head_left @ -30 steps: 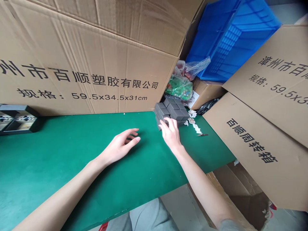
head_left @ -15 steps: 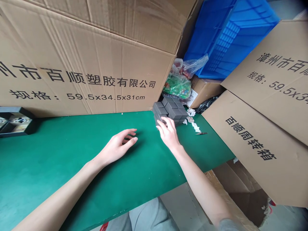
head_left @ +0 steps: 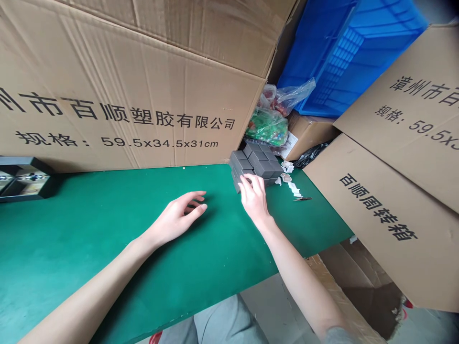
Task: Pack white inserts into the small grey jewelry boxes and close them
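The right hand (head_left: 254,198) has slid slightly along the near side of the stack of dark grey boxes (head_left: 260,160), and the view has swung a touch, while the left hand (head_left: 177,217) sits almost where it was. The right grip is part open, its fingers (head_left: 247,180) curled down onto the nearest box; they touch it, but I cannot tell whether they have real hold of it. The left grip is loose and open, holding nothing, low over the green counter (head_left: 71,248) and well apart from the stack. The stack stands at the counter's back edge, right of middle, against a big carton (head_left: 125,86). Fingers spread across a box's face should steady it better than a pinch at one corner (the boxes sit tight, so a careless push could shift their neighbours). Counted: at least seven boxes show, with more perhaps hidden; one blue crate (head_left: 353,52); three plastic bags, clear (head_left: 296,91), green (head_left: 270,126) and black (head_left: 310,155); one dark case (head_left: 25,179) at far left; a few paper scraps (head_left: 294,188); one small metal tool (head_left: 303,198).
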Motion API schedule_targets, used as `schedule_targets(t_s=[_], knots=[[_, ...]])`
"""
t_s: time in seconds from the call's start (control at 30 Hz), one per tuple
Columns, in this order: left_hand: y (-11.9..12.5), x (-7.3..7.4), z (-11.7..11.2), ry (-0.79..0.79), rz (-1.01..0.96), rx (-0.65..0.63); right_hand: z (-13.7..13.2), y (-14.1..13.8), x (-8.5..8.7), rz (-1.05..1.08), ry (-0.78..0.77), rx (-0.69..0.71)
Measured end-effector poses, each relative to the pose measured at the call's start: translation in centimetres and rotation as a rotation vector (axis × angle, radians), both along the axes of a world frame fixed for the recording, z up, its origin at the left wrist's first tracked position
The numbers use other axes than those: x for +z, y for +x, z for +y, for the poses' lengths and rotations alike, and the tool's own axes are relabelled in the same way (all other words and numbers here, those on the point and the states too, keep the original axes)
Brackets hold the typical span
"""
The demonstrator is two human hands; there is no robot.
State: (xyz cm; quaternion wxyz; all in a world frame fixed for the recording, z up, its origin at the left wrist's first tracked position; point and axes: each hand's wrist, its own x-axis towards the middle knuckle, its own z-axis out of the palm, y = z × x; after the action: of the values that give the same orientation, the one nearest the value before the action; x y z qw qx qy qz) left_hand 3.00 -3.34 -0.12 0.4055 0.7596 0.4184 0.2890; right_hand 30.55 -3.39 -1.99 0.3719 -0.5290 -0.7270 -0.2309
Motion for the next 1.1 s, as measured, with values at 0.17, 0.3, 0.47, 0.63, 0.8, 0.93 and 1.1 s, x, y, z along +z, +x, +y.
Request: schedule_targets(t_s=[0.17, 0.3, 0.47, 0.63, 0.8, 0.93, 1.1], knots=[[-0.1, -0.3, 0.1, -0.002, -0.004, -0.005, 0.2, 0.1, 0.0, -0.004, -0.03, -0.038], [-0.2, -0.5, 0.2, -0.002, 0.001, -0.002, -0.3, 0.1, 0.2, -0.018, 0.027, -0.021], [-0.2, -0.5, 0.2, 0.012, 0.006, 0.004, -2.3, 1.8, 0.5, -0.002, 0.109, -0.007], [-0.1, -0.2, 0.2, 0.058, 0.01, 0.037, -5.0, 6.9, -0.5, 0.06, 0.154, -0.109], [-2.5, 0.6, 2.0, 0.347, 0.16, 0.317, -6.1, 13.1, -2.1, 0.149, 0.079, -0.414], [-7.9, 1.5, 4.2, 0.631, 0.315, 0.799, -5.6, 15.9, -3.6, 0.273, 0.049, -0.58], [-14.1, 1.8, 5.0, 0.661, 0.349, 1.144, -5.3, 16.3, -4.5, 0.317, 0.056, -0.593]])
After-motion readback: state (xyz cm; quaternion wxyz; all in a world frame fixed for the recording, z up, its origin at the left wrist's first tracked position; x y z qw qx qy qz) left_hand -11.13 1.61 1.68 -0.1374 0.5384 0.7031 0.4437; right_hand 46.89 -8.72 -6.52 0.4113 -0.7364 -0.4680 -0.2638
